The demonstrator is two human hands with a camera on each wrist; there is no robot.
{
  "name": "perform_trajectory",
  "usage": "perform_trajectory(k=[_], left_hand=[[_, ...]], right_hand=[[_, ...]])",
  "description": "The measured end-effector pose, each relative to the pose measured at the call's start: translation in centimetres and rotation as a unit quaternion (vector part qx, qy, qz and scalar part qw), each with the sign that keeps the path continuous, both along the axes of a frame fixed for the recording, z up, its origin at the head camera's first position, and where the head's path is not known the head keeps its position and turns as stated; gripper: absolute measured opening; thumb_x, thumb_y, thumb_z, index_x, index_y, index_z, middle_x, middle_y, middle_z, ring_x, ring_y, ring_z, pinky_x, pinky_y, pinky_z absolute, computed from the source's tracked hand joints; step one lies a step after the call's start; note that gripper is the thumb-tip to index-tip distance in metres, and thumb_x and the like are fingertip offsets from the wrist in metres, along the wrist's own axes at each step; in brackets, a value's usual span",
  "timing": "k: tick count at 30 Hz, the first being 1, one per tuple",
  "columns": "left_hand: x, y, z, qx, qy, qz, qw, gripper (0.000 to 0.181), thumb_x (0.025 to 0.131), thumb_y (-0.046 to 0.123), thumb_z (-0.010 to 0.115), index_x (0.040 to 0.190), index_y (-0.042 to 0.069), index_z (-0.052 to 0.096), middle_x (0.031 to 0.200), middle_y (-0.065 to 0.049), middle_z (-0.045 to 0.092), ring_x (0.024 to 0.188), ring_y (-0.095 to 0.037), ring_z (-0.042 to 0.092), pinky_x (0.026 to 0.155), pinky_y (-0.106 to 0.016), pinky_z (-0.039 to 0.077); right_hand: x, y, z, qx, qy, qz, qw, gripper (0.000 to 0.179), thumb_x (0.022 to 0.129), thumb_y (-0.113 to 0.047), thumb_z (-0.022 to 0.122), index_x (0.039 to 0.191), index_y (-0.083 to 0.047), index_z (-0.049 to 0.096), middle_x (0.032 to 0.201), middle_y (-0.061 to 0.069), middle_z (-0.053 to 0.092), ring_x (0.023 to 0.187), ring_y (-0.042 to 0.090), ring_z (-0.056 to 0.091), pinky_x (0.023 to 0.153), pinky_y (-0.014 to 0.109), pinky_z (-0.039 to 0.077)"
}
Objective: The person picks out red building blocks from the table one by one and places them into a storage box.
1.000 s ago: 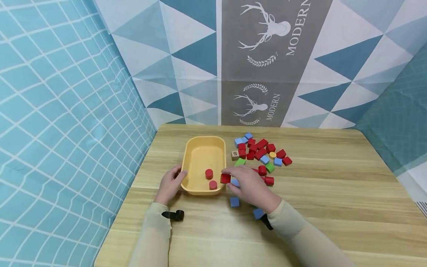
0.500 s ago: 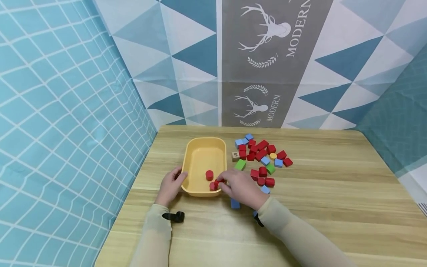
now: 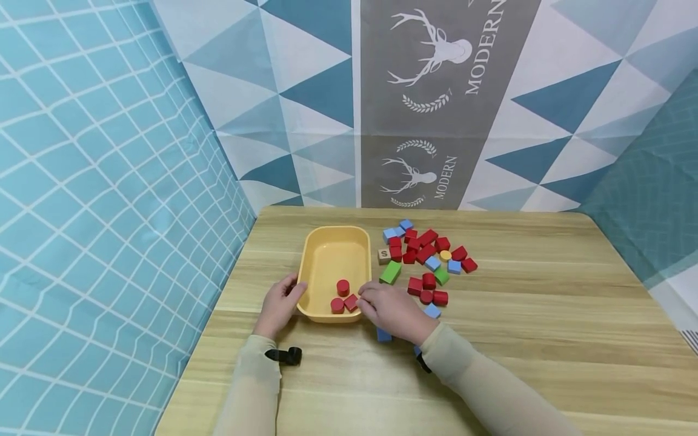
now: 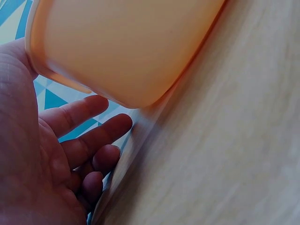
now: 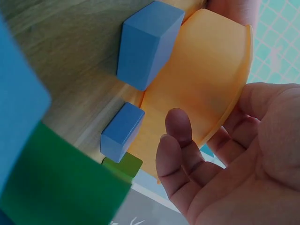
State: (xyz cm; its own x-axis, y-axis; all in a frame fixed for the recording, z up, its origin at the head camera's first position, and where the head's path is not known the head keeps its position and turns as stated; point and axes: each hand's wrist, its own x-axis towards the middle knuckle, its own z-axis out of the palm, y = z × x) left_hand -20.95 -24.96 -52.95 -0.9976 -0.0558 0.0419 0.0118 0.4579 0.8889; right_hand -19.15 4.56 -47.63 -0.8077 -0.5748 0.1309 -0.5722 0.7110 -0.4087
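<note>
A yellow plastic tray (image 3: 334, 257) sits on the wooden table with three red pieces near its front end. Two are round, a cylinder (image 3: 343, 287) and another cylinder (image 3: 337, 306); a red block (image 3: 351, 303) lies beside them. My left hand (image 3: 279, 306) holds the tray's left side, thumb over the rim and the other fingers loose outside it, as the left wrist view shows. My right hand (image 3: 395, 309) is at the right rim, its fingertips just over the edge near the red block, and nothing shows between them. In the right wrist view its lower fingers (image 5: 178, 126) hang loosely bent outside the tray.
Right of the tray lie scattered red blocks (image 3: 426, 237), blue blocks (image 3: 454, 267), a green block (image 3: 390, 272), a yellow disc (image 3: 445, 256) and a wooden letter cube (image 3: 384, 256). A blue block (image 3: 384, 335) lies close by the right hand. Patterned cloth stands behind the table.
My right hand has carried the red block leftward over the rim and let it go in the tray. One red cylinder has shifted left. The left hand stays on the tray.
</note>
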Motion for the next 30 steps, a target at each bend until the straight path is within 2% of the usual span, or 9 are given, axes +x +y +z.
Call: perform_trajectory(k=[11,30], left_hand=[[-0.05,-0.05,-0.09,-0.007,0.003,0.000,1.0000,0.046,0.107,0.039,0.062,0.142,0.009,0.069,0.118,-0.013,0.074,0.100,-0.014,0.064,0.088,-0.023,0.051],[0.16,0.07,0.19,-0.022,0.005,-0.005,0.9997,0.044,0.108,0.038,0.060,0.139,0.008,0.070,0.114,-0.011,0.074,0.099,-0.014,0.062,0.088,-0.024,0.050]], right_hand=[[-0.03,0.12,-0.10,0.006,-0.020,0.002,0.9998,0.028,0.109,-0.034,0.061,0.121,-0.017,0.080,0.127,0.001,0.075,0.117,0.018,0.071,0.103,0.041,0.060],[0.00,0.26,-0.33,-0.001,-0.027,0.004,0.9996,0.029,0.110,-0.035,0.060,0.121,-0.017,0.080,0.129,0.001,0.074,0.119,0.018,0.070,0.104,0.042,0.059]])
